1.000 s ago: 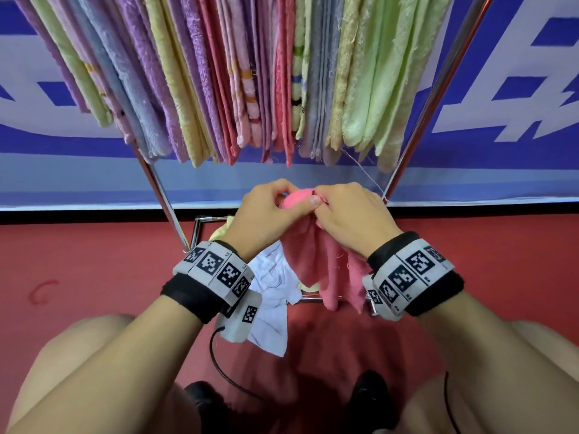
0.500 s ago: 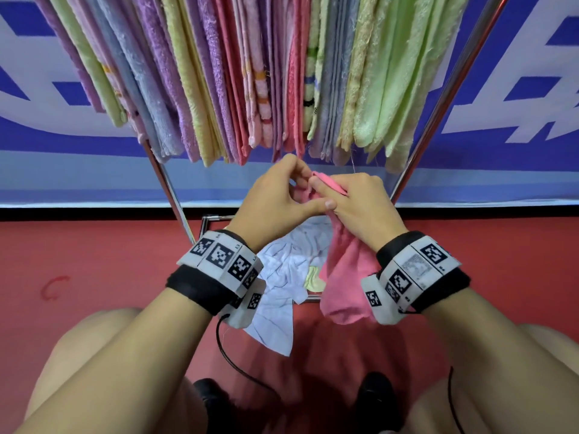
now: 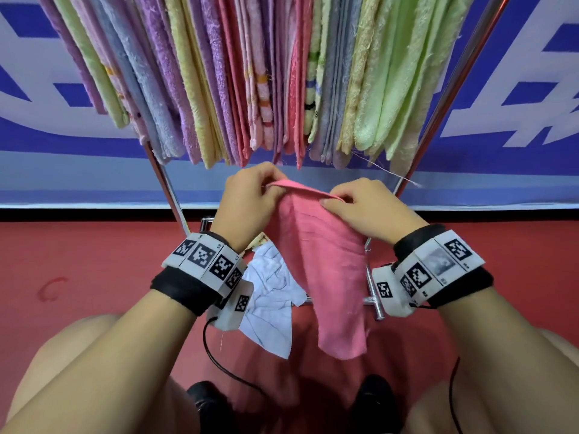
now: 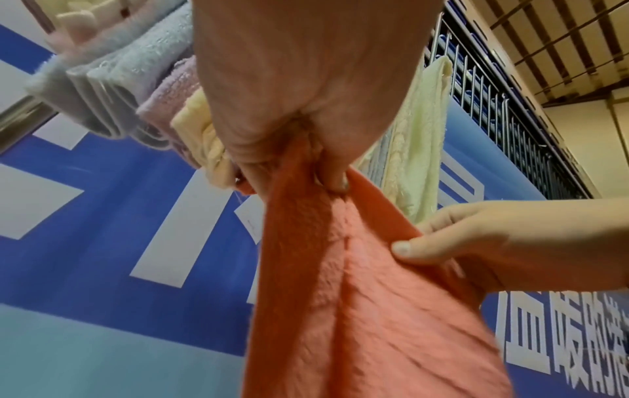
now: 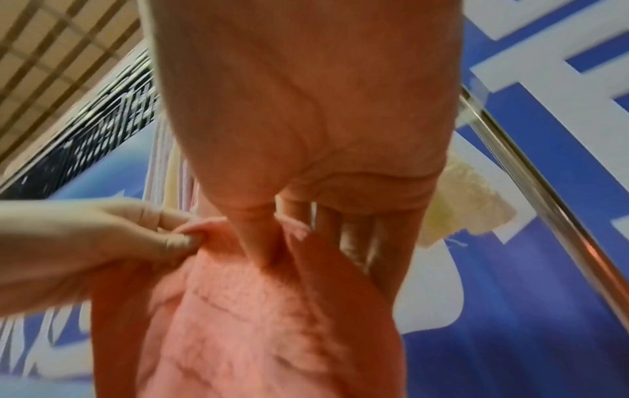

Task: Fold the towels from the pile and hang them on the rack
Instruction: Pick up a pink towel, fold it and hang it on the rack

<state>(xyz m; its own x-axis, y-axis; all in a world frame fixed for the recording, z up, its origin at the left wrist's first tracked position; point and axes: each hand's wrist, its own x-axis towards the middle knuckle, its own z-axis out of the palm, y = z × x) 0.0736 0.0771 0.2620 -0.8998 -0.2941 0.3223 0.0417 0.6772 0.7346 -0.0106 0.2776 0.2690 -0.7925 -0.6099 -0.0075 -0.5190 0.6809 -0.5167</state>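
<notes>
Your left hand (image 3: 250,198) and right hand (image 3: 366,208) each pinch the top edge of the pink towel (image 3: 329,270), stretched between them, the rest hanging down. Just above hang folded towels (image 3: 219,73) packed on the rack (image 3: 438,98). Below your left wrist, a white cloth (image 3: 272,308) drapes over the rack's lower bar.

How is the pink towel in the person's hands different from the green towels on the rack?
The pink towel is pinched at its top edge by the left hand and right hand, while the green towels hang untouched. The pink towel hangs opened out in one layer; the green towels hang folded. Both are terry cloth.
</notes>
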